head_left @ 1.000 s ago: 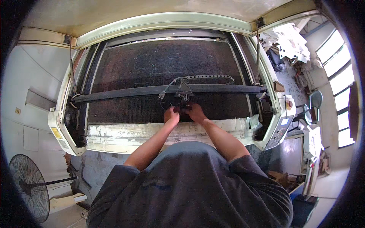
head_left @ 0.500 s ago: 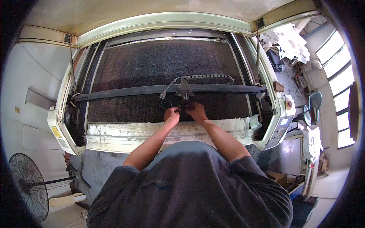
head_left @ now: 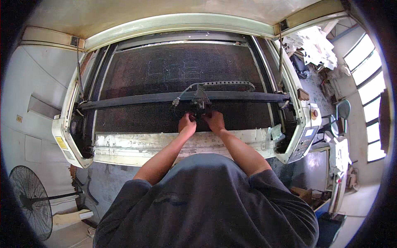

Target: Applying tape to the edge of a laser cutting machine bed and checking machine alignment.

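Both my hands are at the small dark laser head [head_left: 200, 102], which rides on the crossbeam [head_left: 140, 99] of a large open laser cutter. On the head's lower left, my left hand [head_left: 187, 123] is closed in a pinch. Whatever lies between its fingers is too dark and small to make out. My right hand [head_left: 215, 122] curls its fingers against the lower right of the head, and its fingertips are partly hidden. A loose cable with a pale connector [head_left: 176, 102] hangs just left of the head. Below it all spreads the dark honeycomb bed [head_left: 136, 120].
Overhead, the raised lid [head_left: 178, 20] is held by struts. A cable chain [head_left: 227, 83] arches above the beam. The worn pale front ledge [head_left: 136, 142] lies under my forearms. At right are a control panel [head_left: 302, 142] and red button [head_left: 314, 113]; a fan [head_left: 31, 202] stands lower left.
My hands have shifted only slightly at the laser head, with the left fingers moved a little higher. The loose cable connector has moved slightly left. The beam stays in place.
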Motion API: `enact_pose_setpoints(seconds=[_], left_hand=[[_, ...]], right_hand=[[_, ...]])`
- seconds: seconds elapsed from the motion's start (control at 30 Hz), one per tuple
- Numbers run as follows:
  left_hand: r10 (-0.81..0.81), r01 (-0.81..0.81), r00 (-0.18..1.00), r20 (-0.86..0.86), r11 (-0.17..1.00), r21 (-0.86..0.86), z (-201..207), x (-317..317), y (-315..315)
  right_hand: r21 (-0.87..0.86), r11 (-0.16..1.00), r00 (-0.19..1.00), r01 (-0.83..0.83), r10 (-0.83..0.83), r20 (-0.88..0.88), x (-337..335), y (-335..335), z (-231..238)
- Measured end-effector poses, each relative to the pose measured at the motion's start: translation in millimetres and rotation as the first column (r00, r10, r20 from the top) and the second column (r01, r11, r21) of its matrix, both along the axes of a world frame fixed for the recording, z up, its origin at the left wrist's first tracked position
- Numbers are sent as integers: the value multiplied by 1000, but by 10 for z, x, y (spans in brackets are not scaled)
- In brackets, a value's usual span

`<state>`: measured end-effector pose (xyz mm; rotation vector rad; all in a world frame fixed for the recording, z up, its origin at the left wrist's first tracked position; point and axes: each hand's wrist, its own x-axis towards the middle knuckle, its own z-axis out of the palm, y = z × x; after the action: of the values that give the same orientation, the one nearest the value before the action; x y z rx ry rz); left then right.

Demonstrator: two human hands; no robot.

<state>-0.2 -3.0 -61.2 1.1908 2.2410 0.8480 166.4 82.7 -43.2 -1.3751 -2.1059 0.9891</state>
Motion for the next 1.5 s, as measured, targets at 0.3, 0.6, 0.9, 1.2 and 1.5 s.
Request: enact_pose_setpoints(seconds=[0.3, 0.6, 0.9, 1.2, 1.5], left_hand=[[-96, 96, 995, -7, 995, 41, -183, -86, 35], [-105, 110, 991, -79, 992, 64, -48, -7, -3], [28, -29, 999, -44, 999, -16, -119, 25, 61], [-133, 137, 985, -109, 990, 33, 36, -11, -34], [12, -2, 995, -101, 995, 95, -65, 26, -5]], right_hand=[[101, 980, 984, -174, 176, -13, -45, -52, -65], [7, 1000, 999, -29, 29, 14, 76, 136, -142], [21, 980, 977, -195, 196, -79, 23, -50, 167], [60, 997, 992, -41, 34, 118, -46, 56, 157], [57, 962, 964, -267, 266, 24, 18, 0, 149]])
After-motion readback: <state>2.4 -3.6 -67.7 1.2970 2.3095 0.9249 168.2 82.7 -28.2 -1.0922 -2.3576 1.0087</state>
